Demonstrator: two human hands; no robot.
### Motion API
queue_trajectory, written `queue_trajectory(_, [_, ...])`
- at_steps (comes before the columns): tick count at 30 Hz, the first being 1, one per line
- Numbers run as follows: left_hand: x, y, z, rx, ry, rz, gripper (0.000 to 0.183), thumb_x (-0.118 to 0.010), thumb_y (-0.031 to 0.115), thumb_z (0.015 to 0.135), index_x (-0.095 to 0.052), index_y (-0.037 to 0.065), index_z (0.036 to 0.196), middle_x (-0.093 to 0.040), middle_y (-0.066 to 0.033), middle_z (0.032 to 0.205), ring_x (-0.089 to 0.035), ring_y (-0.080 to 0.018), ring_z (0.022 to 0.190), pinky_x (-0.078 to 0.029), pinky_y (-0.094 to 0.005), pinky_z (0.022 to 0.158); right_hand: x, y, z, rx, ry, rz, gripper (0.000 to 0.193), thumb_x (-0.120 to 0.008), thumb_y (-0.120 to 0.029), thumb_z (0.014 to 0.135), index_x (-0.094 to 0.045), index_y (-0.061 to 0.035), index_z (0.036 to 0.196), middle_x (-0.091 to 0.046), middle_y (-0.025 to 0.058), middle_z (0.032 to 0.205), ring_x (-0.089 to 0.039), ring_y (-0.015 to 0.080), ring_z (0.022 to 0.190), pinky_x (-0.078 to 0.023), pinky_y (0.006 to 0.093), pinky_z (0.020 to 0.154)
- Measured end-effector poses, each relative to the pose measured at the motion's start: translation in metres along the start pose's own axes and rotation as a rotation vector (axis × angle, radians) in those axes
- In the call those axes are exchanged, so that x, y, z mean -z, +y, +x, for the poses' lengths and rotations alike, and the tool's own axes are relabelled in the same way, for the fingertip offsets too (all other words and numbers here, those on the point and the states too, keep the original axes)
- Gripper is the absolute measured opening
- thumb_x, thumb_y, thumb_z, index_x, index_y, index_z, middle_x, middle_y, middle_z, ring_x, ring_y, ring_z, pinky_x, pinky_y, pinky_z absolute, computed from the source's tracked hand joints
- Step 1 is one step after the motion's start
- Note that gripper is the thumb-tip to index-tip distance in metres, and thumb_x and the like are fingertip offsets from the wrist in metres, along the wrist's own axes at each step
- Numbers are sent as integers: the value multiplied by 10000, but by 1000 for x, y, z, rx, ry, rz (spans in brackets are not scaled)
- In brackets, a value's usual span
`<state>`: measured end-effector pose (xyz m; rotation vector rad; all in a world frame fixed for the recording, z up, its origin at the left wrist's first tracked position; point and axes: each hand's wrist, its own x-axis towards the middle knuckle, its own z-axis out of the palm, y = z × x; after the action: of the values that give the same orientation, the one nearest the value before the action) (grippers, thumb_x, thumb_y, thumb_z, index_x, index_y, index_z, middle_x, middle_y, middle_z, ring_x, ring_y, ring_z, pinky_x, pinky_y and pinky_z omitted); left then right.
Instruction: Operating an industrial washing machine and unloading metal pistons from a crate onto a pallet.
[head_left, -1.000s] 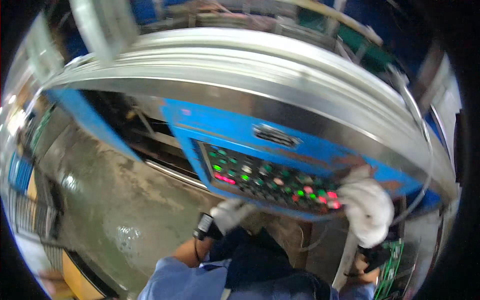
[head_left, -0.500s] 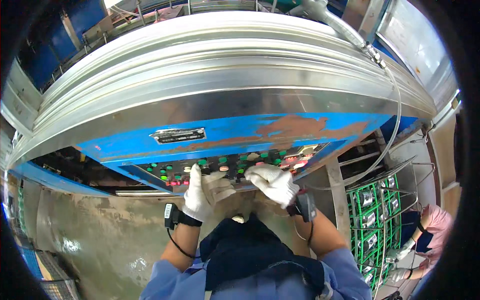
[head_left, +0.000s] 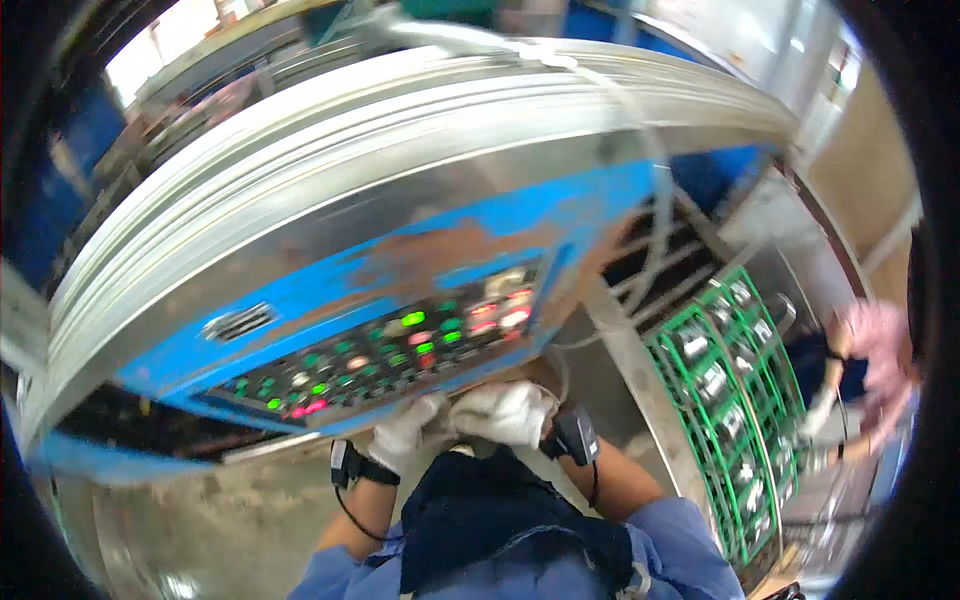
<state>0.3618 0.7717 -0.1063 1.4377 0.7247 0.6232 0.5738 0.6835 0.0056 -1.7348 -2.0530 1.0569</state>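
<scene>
Hanging near the button panel point(head_left: 375, 352): left hand point(head_left: 405, 434) and right hand point(head_left: 500, 413), I can't tell if open or closed. Green rack point(head_left: 733, 420) sits right.

Left hand point(head_left: 402, 436) was blurred, outline smeared; couldn't tell whether it held anything. Right hand point(head_left: 503, 413) was blurred too, grip unclear. Buttons point(head_left: 413, 319) on panel point(head_left: 378, 350) showed too soft for reading markings. Nameplate point(head_left: 238, 322) was smeared. Hose point(head_left: 661, 200) ran fuzzy. Co-worker's hands point(head_left: 815, 459) looked hazy beside green rack point(head_left: 705, 462). Blue sleeves point(head_left: 335, 575) were cut off by lower edge.
</scene>
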Motion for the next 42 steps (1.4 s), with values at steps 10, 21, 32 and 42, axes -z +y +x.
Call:
queue_trajectory(10, [-247, 121, -4, 503, -775, 46, 334, -623, 161, 938, -584, -13, 1221, -681, -154, 1016, -679, -236, 933, -558, -359, 841, -78, 61, -361, -748, 593, 835, 639, -620, -446, 918, -460, -91, 1425, -597, 121, 1323, -581, 256, 1192, -434, 329, 1037])
queue_trajectory(21, [-546, 183, -1, -434, -1281, 613, 454, -730, 331, 859, -621, 24, 1175, -697, -107, 1001, -649, -191, 955, -522, -323, 835, -118, 39, -565, -1024, 1355, 19, 583, -755, -404, 802, -605, -122, 1289, -601, 177, 1282, -557, 359, 1213, -452, 428, 1024])
queue_trajectory(32, [-731, 110, 53, -808, -2093, 1729, 783, -598, 684, 735, -643, 80, 1232, -654, -220, 1185, -661, -317, 1000, -534, -397, 827, -57, 122, -597, -1495, 975, 53, 527, -492, -618, 907, -711, -158, 1044, -689, 117, 945, -654, 303, 913, -514, 424, 771])
queue_trajectory(42, [-748, 45, 54, -834, -2044, 1747, 1079, -767, 708, 590, -416, 95, 1406, -591, -212, 1259, -606, -360, 1107, -489, -451, 962, -55, 171, -620, -1415, 589, 460, 665, -324, -659, 960, -573, -161, 1325, -595, 121, 1305, -549, 321, 1208, -421, 387, 1038])
